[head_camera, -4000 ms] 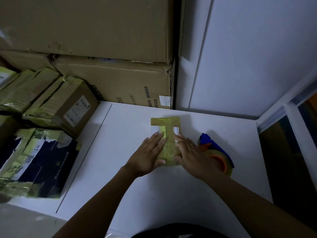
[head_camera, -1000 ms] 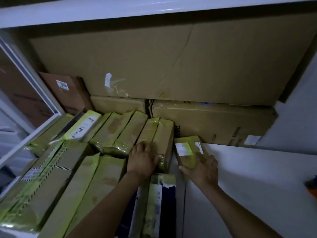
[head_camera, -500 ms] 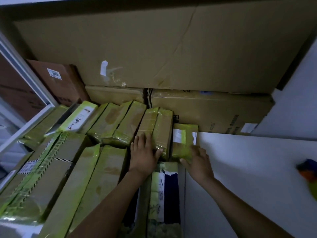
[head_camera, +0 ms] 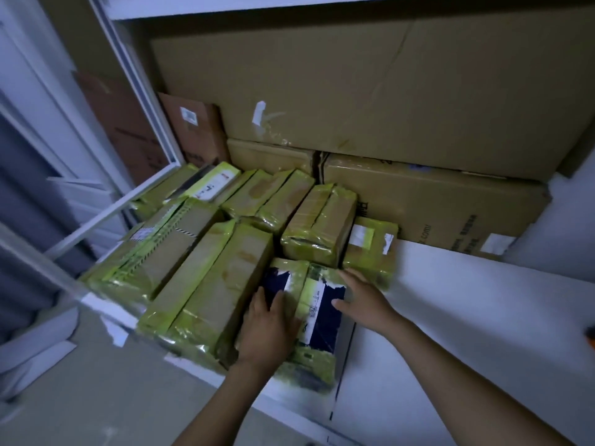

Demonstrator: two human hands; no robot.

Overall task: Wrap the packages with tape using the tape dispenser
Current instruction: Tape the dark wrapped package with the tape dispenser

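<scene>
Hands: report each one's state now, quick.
Left hand: open, fingers resting flat on the dark blue package.
Right hand: open, fingers straight at that package's far right corner; contact cannot be told.

Right edge cuts an orange thing (head_camera: 591, 333); left hand (head_camera: 269, 329) hides part of dark package (head_camera: 325, 317).

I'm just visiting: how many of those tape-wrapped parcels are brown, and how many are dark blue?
Brown parcels: 7, counting each groove-topped box as one; the far-left ones are hard to separate
Dark blue parcel: 1
Total: 8
</scene>
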